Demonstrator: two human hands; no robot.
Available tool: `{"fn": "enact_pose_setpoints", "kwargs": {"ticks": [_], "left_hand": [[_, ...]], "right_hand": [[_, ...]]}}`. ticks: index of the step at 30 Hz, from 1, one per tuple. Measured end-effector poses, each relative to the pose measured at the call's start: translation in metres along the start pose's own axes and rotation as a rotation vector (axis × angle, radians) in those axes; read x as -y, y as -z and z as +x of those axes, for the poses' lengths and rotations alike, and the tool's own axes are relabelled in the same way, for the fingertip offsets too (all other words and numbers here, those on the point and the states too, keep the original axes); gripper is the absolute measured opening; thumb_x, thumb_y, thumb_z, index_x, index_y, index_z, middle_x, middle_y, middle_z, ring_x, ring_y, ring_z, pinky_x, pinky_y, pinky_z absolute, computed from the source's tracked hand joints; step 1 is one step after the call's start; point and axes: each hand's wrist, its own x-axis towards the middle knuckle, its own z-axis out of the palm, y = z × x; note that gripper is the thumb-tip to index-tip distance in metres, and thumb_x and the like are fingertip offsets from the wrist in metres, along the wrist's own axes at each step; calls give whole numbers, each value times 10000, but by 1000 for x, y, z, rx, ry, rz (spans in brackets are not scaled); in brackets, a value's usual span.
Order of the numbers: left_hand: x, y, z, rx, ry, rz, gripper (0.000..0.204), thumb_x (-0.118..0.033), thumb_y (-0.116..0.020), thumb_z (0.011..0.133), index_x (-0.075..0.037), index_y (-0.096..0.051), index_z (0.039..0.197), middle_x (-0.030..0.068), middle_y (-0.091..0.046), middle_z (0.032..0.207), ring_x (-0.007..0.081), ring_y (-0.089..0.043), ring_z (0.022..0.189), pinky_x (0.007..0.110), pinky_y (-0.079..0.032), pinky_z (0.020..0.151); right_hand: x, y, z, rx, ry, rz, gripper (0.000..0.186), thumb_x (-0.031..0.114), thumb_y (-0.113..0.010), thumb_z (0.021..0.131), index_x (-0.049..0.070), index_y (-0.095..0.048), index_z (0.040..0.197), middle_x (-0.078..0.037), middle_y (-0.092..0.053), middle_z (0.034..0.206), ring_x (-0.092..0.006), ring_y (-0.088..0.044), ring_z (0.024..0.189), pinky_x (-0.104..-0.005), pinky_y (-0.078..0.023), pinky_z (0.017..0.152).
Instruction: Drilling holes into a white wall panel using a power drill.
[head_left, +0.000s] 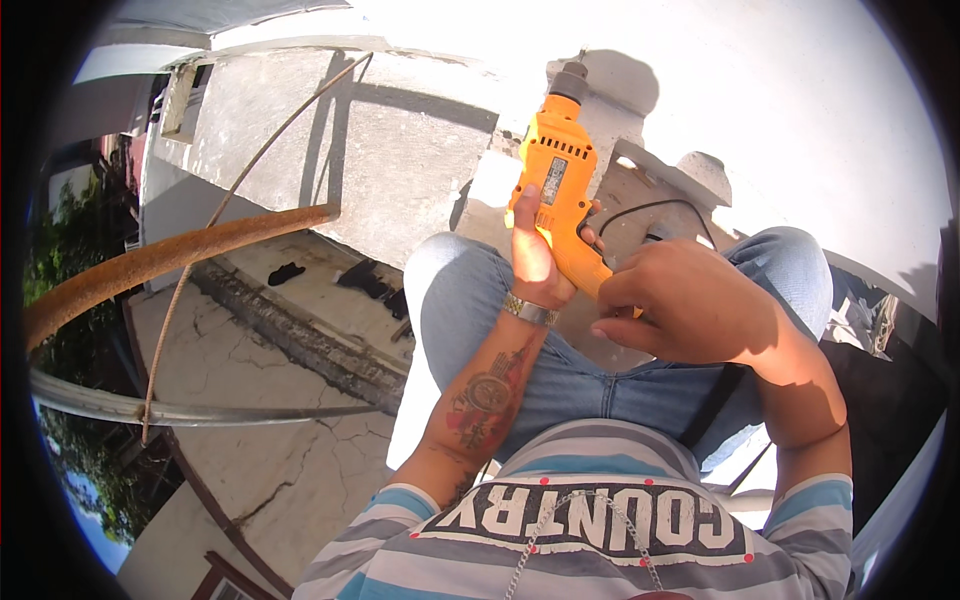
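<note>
L hand (536, 262) clamped round drill (558, 150), upper ctr; looks heavyish, stiff, best held by grip (579, 260); R hand (692, 302) at its butt, can't tell if pinching.

Drill (553, 190): handheld pwr tool, orange-yellow body, pistol-type grip
Chuck (571, 82): dk grey, at far end; can't tell re: bit
Vents (564, 147): row of short dk slots across upper body
Plate (555, 181): small dk rect. w/ lt print, mid-body, lengthwise
Handle (582, 262): angled back & R, lower end part. hid by R hand (695, 300)
Pose: chuck pointing away from wearer, slightly R, one side facing cam
Pos.: gripped in L hand (535, 255), btwn knees (452, 272) in view
</note>
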Motion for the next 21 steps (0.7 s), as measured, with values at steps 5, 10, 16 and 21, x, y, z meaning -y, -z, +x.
{"fn": "enact_pose_setpoints", "kwargs": {"ticks": [5, 10, 16, 21], "left_hand": [[0, -3, -5, -60, 12, 23, 637, -620, -565, 942, -98, -551, 1306, 155, -662, 1006, 168, -611, 672, 389, -552, 638], [2, 7, 4, 12, -8, 33, 672, -647, -567, 934, -101, -552, 1326, 174, -675, 1056, 176, -626, 689, 416, -542, 681], [0, 8, 5, 36, 8, 14, 660, -641, -504, 972, -90, -566, 1330, 173, -684, 1066, 169, -636, 711, 391, -532, 726], [3, 8, 4, 7, 21, -10, 657, -654, -495, 970, -99, -550, 1318, 158, -679, 1028, 171, -645, 686, 400, -566, 669]], "right_hand": [[70, 5, 13, 445, 402, 1486, 307, 202, -586, 1055, -73, -707, 994, -163, -724, 863, -235, -683, 729, -302, -529, 698], [134, 17, 33, 777, 685, 1875, 266, 185, -591, 1023, -62, -690, 1018, -146, -707, 889, -252, -652, 731, -297, -515, 708], [150, 34, 40, 874, 762, 1595, 233, 205, -612, 988, -10, -684, 1041, -109, -692, 957, -237, -633, 810, -322, -508, 764], [148, 45, 42, 912, 737, 1401, 220, 222, -630, 959, 33, -679, 1060, -78, -679, 1014, -224, -617, 876, -343, -502, 810]]}}
